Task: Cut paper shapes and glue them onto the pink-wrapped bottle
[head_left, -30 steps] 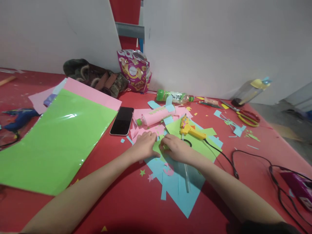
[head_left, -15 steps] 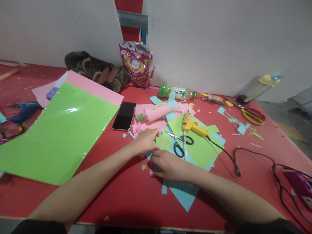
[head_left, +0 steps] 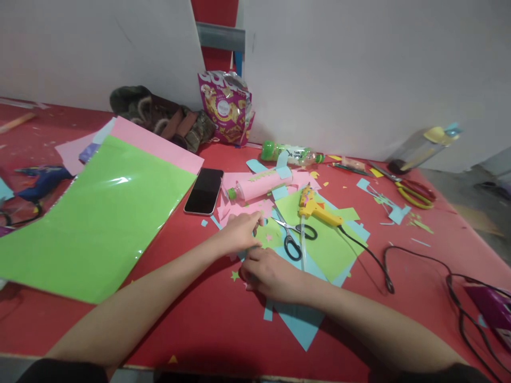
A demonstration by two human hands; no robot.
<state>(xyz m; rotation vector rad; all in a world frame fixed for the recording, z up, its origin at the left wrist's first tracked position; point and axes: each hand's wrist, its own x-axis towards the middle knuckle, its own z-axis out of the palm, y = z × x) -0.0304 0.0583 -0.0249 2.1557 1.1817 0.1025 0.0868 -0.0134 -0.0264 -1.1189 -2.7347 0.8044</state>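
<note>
My left hand (head_left: 242, 232) rests over the paper scraps, its thumb and forefinger apart and nothing visible between them. Just below it, my right hand (head_left: 273, 274) is closed, fingers curled down to the table; what they hold is hidden. A bit of pink paper (head_left: 249, 287) shows under its fingertips, and a small green paper star (head_left: 235, 275) lies to their left. Black-handled scissors (head_left: 293, 234) lie partly open on green and blue paper beside both hands. A yellow hot glue gun (head_left: 319, 210) with a clear glue stick lies beyond them.
A bottle wrapped in pink paper (head_left: 259, 184), a phone (head_left: 204, 191) and large green sheets (head_left: 107, 213) lie around the hands. Behind are a snack bag (head_left: 227, 109) and a green-capped bottle (head_left: 293, 153). Pliers (head_left: 415, 192) and a black cord (head_left: 419, 250) are at right.
My right hand has shifted slightly left and its fingers have curled in over the pink paper bit. My left hand has barely moved. The view has tilted slightly.
</note>
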